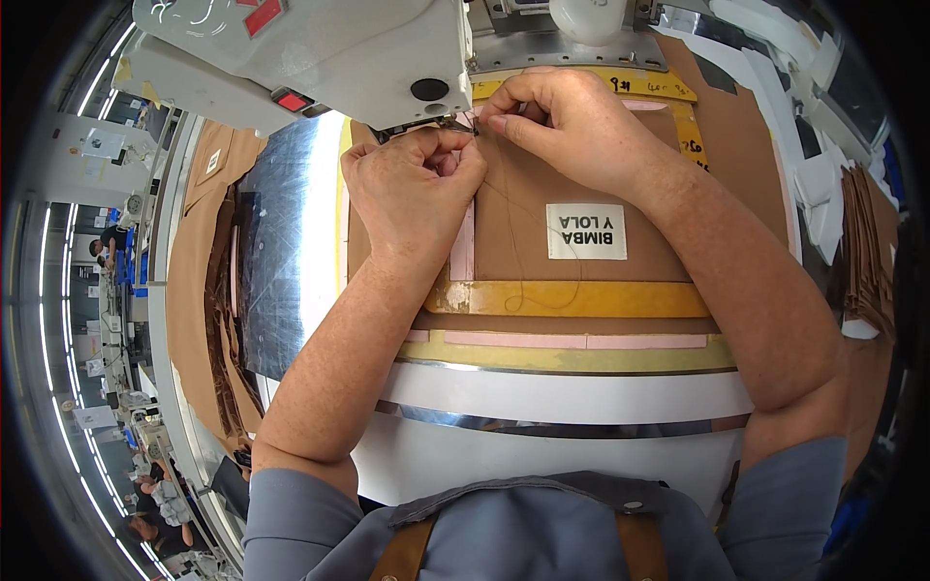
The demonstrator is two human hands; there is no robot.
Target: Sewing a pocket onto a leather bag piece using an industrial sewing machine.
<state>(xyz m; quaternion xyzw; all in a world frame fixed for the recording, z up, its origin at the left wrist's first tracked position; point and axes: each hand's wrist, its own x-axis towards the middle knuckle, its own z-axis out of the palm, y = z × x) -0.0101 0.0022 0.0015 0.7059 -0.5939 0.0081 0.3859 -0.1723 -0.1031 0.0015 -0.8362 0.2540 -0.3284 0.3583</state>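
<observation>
Beneath the head of a white sewing machine [387, 68], my two hands meet at the needle area [475, 126]. My left hand [412, 189] is closed in a pinch just left of the needle. To its right, my right hand [562, 121] pinches with thumb and forefinger. A thin brown thread [511, 228] trails in loops over the brown panel [523, 194] and runs up toward my fingertips; its end is too fine to see. On the panel lies a white label [586, 231] with dark print, upside down. A yellow template frame [581, 299] surrounds the panel.
A metal clamp plate [572, 50] spans the machine's back. Brown pieces [199, 290] are piled at the left beside a shiny metal sheet [276, 242]. More brown strips [860, 242] hang at the far right. White work surface [552, 392] lies nearest me. People sit far left.
</observation>
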